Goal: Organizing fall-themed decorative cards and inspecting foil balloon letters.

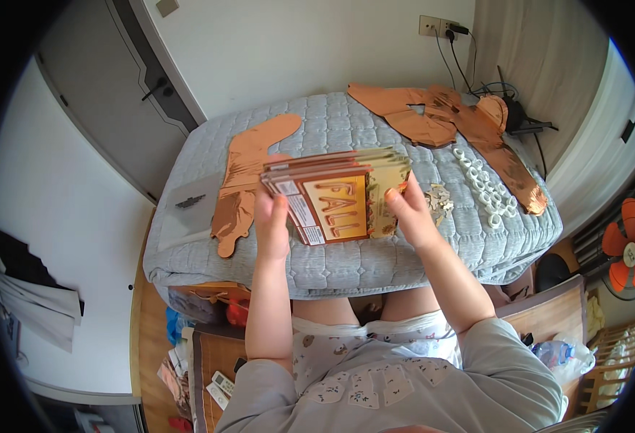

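Observation:
Both hands hold up a stack of flat printed packets (335, 206) over the near part of a quilted grey mattress (332, 270). Red, yellow and green show on the front packet, and the edges of several more fan out behind it. My left hand (273, 227) grips the stack's left edge with the thumb in front. On the opposite edge, my right hand (413, 211) has its thumb pressed on the front and its fingers mostly hidden behind. Just beyond the right hand lies a pile of small pale pieces (440, 200). Flat copper-coloured foil balloons (249, 162) rest left of the stack.
More copper foil (418, 124) spreads across the far right of the mattress, beside white rings or small rolls (485, 189). A clear plastic sleeve (187, 209) lies at the left. An orange-bladed fan (629, 249) stands at the right; cables (451, 61) hang from a wall socket.

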`<state>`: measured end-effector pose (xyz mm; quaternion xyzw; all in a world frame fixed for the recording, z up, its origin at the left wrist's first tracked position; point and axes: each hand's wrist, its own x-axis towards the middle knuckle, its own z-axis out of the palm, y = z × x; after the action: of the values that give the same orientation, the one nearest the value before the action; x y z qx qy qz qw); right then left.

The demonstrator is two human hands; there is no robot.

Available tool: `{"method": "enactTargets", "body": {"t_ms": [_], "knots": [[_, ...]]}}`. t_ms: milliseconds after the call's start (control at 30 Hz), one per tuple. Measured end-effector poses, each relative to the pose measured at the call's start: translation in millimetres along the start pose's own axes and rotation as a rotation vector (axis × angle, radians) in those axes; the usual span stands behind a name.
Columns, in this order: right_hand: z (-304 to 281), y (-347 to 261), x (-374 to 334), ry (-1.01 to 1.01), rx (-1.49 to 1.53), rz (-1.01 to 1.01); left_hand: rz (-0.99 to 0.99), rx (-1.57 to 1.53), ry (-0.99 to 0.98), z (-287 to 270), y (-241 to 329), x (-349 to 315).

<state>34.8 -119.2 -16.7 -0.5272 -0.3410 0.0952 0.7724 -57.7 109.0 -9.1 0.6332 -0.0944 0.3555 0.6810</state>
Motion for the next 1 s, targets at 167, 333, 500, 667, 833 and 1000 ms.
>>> {"method": "enactTargets", "body": {"t_ms": [167,333,500,667,833,1000], "knots": [[10,-19,2,-0.063,-0.041,-0.086,0.110,-0.025,-0.057,16,22,5],[15,-10,6,-0.049,-0.041,-0.140,0.130,0.046,-0.082,14,27,9],[9,-30,8,-0.007,-0.026,-0.220,0.279,0.079,0.036,15,33,12],[28,-62,17,0.129,-0.056,-0.112,0.235,0.160,0.020,23,36,17],[29,-71,22,0.042,-0.211,-0.033,0.060,0.020,0.160,36,46,17],[42,-61,24,0.161,0.009,-0.101,-0.057,-0.074,0.080,36,54,18]]}}
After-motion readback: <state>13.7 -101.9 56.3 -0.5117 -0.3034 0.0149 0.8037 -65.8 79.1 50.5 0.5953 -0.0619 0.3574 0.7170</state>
